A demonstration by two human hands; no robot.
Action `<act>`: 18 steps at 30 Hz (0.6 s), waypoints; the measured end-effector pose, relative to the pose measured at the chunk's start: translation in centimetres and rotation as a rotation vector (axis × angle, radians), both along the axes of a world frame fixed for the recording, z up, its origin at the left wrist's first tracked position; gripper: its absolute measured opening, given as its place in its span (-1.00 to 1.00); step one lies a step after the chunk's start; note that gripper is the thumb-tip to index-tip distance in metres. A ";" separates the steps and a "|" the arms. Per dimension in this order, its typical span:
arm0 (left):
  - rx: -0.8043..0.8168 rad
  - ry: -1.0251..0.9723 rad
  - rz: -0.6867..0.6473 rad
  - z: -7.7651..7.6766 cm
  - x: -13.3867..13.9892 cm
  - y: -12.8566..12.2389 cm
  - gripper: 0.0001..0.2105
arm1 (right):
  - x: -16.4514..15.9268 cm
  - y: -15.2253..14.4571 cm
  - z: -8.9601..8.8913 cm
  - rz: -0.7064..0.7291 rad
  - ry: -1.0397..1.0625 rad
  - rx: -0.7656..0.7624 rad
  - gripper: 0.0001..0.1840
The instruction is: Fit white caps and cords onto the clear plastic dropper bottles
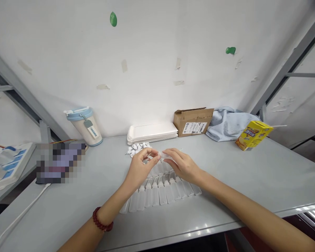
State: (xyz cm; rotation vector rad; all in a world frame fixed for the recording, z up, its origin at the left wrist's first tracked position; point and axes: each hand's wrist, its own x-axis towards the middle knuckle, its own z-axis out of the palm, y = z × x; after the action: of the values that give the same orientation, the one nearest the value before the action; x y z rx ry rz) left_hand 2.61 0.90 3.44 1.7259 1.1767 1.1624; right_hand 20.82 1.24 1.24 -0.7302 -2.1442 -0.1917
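My left hand (pixel 143 164) and my right hand (pixel 182 162) meet above the middle of the table. Between the left fingertips is a small white cap (pixel 159 154), pinched at the end of a translucent plastic bottle (pixel 167 156). My right fingers close round that bottle and hide most of it. Below both hands lie rows of small translucent bottles (pixel 154 196), side by side, with thin white loops at their necks. Behind the left hand is a pile of small white caps (pixel 136 148).
White trays (pixel 153 131) are stacked along the wall beside a cardboard box (pixel 194 122). Right of these lie a light blue cloth (pixel 223 122) and a yellow drink carton (pixel 254 135) with a straw. At left stand a tumbler (pixel 85 126), a blurred-out phone (pixel 61 162) and a power strip (pixel 12 164).
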 end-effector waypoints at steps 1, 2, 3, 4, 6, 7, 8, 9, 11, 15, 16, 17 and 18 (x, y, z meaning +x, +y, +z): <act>-0.013 -0.015 -0.008 0.0 0.0 0.0 -0.84 | 0.0 0.0 0.0 0.007 0.006 -0.003 -0.72; -0.025 -0.029 -0.016 0.0 0.1 0.0 -0.84 | 0.0 0.0 0.0 0.016 0.013 -0.010 -0.72; -0.036 -0.042 -0.026 0.0 0.1 0.0 -0.84 | 0.0 -0.1 0.0 0.025 0.022 -0.022 -0.72; -0.045 -0.056 -0.038 0.1 0.1 0.0 -0.84 | -0.1 -0.1 0.0 0.033 0.034 -0.037 -0.72; -0.055 -0.084 -0.061 0.2 0.2 -0.1 -0.83 | -0.1 -0.2 -0.1 0.045 0.062 -0.065 -0.72; -0.058 -0.092 -0.070 0.2 0.2 -0.1 -0.83 | -0.1 -0.2 -0.1 0.047 0.073 -0.072 -0.72; -0.061 -0.095 -0.074 0.2 0.2 -0.1 -0.82 | -0.1 -0.2 -0.1 0.046 0.082 -0.077 -0.72; -0.063 -0.093 -0.077 0.2 0.2 -0.1 -0.81 | -0.2 -0.3 -0.1 0.043 0.087 -0.080 -0.72; -0.056 -0.083 -0.084 0.2 0.1 -0.1 -0.80 | -0.2 -0.4 -0.1 0.041 0.090 -0.090 -0.71; -0.033 -0.070 -0.123 0.1 0.0 -0.1 -0.80 | -0.2 -0.5 -0.1 0.075 0.095 -0.112 -0.60; -0.034 -0.064 -0.131 0.2 0.0 -0.1 -0.80 | -0.2 -0.6 0.0 0.087 0.094 -0.117 -0.57; -0.035 -0.057 -0.139 0.2 0.0 -0.1 -0.80 | -0.2 -0.6 0.0 0.097 0.089 -0.124 -0.54; -0.034 -0.048 -0.147 0.3 0.0 -0.1 -0.79 | -0.1 -0.6 0.0 0.106 0.083 -0.130 -0.52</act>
State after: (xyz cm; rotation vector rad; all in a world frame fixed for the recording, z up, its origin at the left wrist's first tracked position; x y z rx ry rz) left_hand 2.58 0.77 3.72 1.7186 1.0173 1.0829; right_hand 20.68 0.66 1.22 -0.6838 -2.1241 0.0337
